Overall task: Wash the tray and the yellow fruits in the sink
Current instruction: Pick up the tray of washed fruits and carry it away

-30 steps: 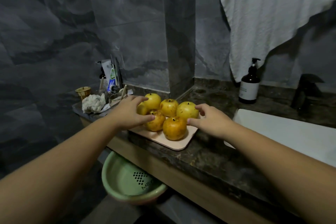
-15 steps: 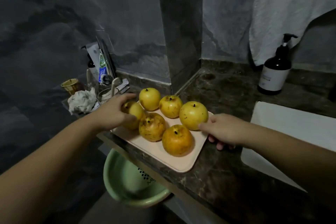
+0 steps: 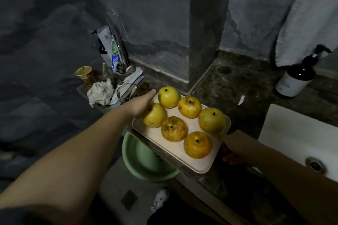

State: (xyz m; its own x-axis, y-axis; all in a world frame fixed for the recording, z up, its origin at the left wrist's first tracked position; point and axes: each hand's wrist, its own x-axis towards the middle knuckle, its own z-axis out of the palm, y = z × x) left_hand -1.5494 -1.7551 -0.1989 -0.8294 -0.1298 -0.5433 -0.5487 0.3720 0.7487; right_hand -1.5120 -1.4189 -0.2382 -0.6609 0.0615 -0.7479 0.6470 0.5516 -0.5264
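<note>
A pale pink tray carries several yellow fruits and hangs partly past the dark marble counter's front edge. My left hand holds the tray's far left edge, its fingers tucked behind a fruit. My right hand grips the tray's right edge, with fingers under it. The white sink with its drain lies to the right of the tray.
A green basin sits below the counter edge. At the back left stand a gold cup, a crumpled cloth, a glass and toothpaste. A dark pump bottle stands behind the sink, under a hanging white towel.
Both hands have closed on the tray's opposite edges. The tray with its fruits has come nearer to me and now overhangs the counter's front edge. The view has tipped further down.
</note>
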